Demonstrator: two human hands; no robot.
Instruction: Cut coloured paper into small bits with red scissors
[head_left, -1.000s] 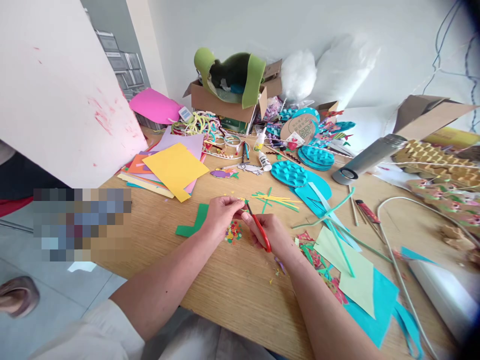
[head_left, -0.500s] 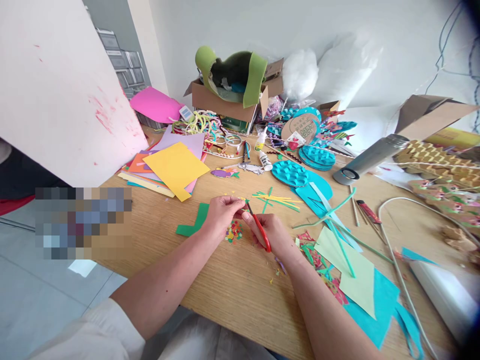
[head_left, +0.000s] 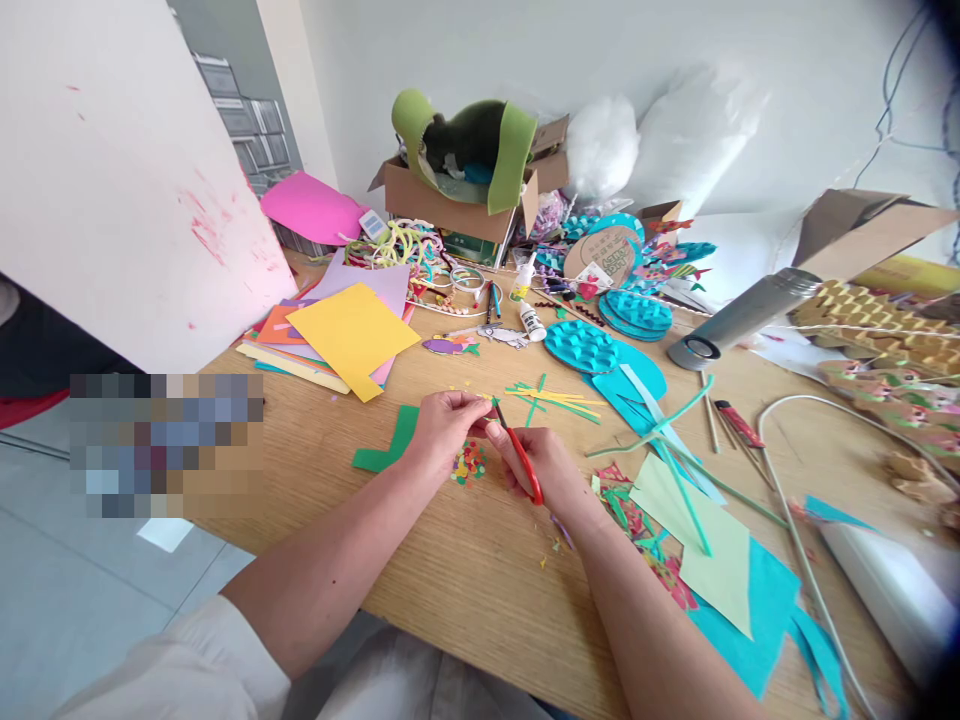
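My right hand (head_left: 541, 462) is closed round a pair of red-handled scissors (head_left: 528, 464), whose dark blades point up and left. Against the blade tips, my left hand (head_left: 444, 428) pinches a small piece of green paper (head_left: 494, 402); most of it is hidden by the fingers. Below the two hands lies a little heap of multicoloured paper bits (head_left: 469, 463). A green paper sheet with a cut-out corner (head_left: 390, 450) rests flat left of my left hand. Just beyond my right hand, thin green and yellow paper strips (head_left: 559, 396) lie crossed on the table.
Coloured paper sheets (head_left: 352, 335) are stacked at the back left. Glue bottles (head_left: 532, 322) and blue egg-carton discs (head_left: 581, 346) stand behind the strips. To the right are a steel flask (head_left: 739, 318), a red box cutter (head_left: 739, 424), paper scraps (head_left: 660, 560) and a white cable (head_left: 780, 480).
Almost nothing differs. Both hands stay together at the scissors' tips, and the view has shifted very slightly.
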